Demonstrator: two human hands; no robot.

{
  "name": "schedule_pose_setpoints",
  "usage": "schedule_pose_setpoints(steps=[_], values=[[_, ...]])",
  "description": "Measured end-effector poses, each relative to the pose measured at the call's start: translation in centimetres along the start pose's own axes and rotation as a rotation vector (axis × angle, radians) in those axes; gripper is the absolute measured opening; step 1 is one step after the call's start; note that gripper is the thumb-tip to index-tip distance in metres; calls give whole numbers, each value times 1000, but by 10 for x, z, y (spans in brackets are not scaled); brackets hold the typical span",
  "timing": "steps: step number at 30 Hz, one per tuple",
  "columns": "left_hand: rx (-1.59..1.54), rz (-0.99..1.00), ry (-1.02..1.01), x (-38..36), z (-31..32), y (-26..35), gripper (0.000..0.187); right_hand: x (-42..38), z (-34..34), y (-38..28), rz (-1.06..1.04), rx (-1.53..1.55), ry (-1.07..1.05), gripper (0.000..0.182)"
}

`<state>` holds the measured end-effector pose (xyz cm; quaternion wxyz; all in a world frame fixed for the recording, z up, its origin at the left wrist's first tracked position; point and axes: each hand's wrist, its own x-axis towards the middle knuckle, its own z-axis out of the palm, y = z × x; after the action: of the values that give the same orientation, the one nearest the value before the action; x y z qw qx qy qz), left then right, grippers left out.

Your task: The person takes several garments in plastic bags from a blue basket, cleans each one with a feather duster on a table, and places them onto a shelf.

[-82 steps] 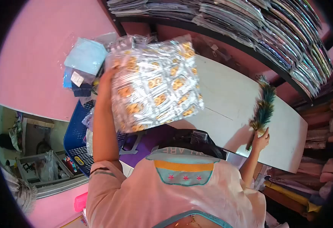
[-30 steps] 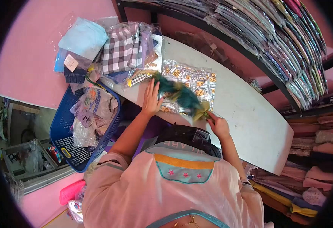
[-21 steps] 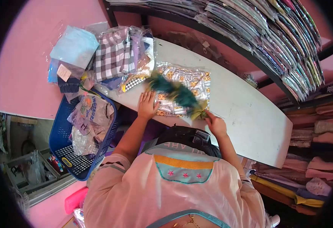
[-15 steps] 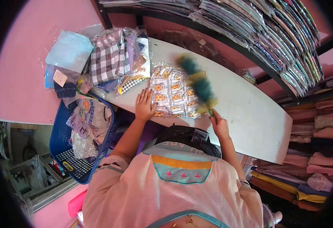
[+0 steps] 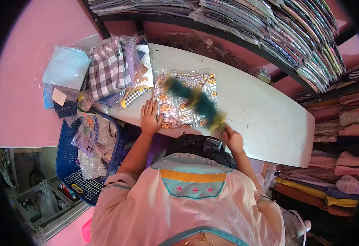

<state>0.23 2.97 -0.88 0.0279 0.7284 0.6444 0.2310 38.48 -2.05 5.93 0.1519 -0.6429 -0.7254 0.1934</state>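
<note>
A folded garment with an orange and white print (image 5: 175, 110) lies in clear plastic on the white table (image 5: 265, 123). My left hand (image 5: 150, 117) rests with its fingers spread at the package's left edge. The fingers of my right hand (image 5: 232, 139) are closed round the handle end of a green and yellow duster (image 5: 196, 100). Slightly blurred, the duster slants across the printed package, its far end toward the upper left.
Bagged clothes, with a checked one (image 5: 107, 69) and a light blue one (image 5: 66, 67), are heaped at the left. A blue basket (image 5: 66, 153) holding bagged items stands below them. Packed garments (image 5: 269, 33) fill the shelf above; folded fabrics (image 5: 343, 164) are stacked at the right.
The duster's far end has swung left and down across the package. My right hand still grips it, and my left hand stays at the package's left edge. The whole view has shifted slightly.
</note>
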Motion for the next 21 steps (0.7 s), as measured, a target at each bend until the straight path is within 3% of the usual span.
schedule_pose_setpoints(steps=[2, 5, 6, 9, 10, 12, 15, 16, 19, 21], values=[[-33, -23, 21, 2, -10, 9, 62, 6, 16, 14, 125, 60, 180, 42], [-17, -17, 20, 2, -9, 8, 62, -2, 15, -3, 56, 222, 34, 42], [-7, -5, 18, 1, -5, 5, 61, -7, 13, -2, -80, 149, -65, 41], [-14, 7, 34, 0, 0, 1, 58, -10, 9, -1, -69, 37, -27, 41], [-39, -4, 57, 2, -2, 4, 56, -6, 9, 3, 104, 30, 13, 42], [-23, 24, 128, 5, -10, 9, 53, 3, 16, 7, 141, 140, 137, 41], [-425, -292, 64, 16, 9, -21, 53, -2, 16, 1, -19, 158, 25, 42], [-665, -314, 158, 26, 11, -25, 55, -5, 13, -1, -96, 134, -44, 42], [-667, -469, -27, 48, -2, -19, 56, -8, 10, 15, 46, 2, -66, 43], [-829, -622, -255, 62, -11, -11, 53, -2, 11, 44, 215, -13, 99, 40]])
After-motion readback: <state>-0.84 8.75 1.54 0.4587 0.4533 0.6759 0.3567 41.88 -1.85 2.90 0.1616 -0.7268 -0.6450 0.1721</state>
